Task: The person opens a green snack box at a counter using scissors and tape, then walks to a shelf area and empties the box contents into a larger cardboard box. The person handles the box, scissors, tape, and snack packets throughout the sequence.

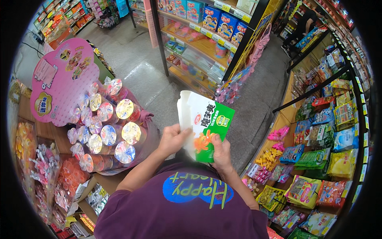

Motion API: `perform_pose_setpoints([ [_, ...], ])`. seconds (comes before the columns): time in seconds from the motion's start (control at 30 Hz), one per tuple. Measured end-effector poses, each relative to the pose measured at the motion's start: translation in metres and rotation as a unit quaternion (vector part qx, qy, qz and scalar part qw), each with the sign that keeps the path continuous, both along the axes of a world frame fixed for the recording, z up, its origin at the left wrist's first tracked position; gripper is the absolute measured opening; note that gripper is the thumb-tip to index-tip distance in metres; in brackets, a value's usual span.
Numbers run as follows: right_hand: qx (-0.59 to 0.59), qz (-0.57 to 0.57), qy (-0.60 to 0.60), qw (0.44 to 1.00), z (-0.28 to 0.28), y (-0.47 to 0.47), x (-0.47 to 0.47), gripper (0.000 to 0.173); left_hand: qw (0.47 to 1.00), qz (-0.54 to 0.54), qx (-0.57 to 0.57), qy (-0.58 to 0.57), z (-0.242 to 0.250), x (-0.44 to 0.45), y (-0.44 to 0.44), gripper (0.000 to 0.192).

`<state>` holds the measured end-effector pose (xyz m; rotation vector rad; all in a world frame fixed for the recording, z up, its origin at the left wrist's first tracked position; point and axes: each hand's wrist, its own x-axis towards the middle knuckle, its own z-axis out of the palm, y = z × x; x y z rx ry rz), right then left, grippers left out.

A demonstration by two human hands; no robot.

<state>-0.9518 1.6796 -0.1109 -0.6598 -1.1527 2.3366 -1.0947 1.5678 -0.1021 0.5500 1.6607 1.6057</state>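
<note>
A green-and-white printed cardboard snack box (222,115) is held up in front of my chest. Its white upper edge points away from me, and an orange picture is printed on its lower part. My right hand (221,151) grips the lower right side, thumb on the printed face and fingers hidden behind. At the left edge, my left hand (173,138) holds the white side panel; its fingertips are partly blurred. The inside of the box cannot be seen.
To the left stands a pink display board (67,80) with several wrapped candy tubs (109,136). Shelves of boxed snacks (212,19) rise ahead. Bagged sweets (316,159) hang along the right. A person (304,25) bends at the far right. Grey floor (143,74) runs between.
</note>
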Motion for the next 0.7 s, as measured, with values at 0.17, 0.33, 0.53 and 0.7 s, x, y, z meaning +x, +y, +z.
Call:
perform_pose_setpoints([
  [0.17, 0.018, -0.059, -0.005, 0.998, 0.006, 0.000, -0.005, 0.050, 0.999, -0.008, 0.025, -0.036, -0.006, 0.005, 0.007, 0.025],
  [0.33, 0.003, -0.089, -0.010, 0.996, 0.010, -0.003, -0.003, 0.052, 0.996, -0.008, 0.050, -0.076, -0.009, 0.014, 0.007, 0.026],
  [0.53, -0.022, -0.077, 0.016, 0.997, 0.013, -0.008, 0.004, 0.043, 0.999, -0.035, 0.005, -0.010, -0.006, -0.001, 0.010, 0.022],
  [0.7, 0.039, -0.083, -0.008, 0.996, 0.010, -0.008, 0.011, 0.044, 0.997, -0.077, -0.005, -0.021, -0.011, -0.010, 0.014, 0.033],
])
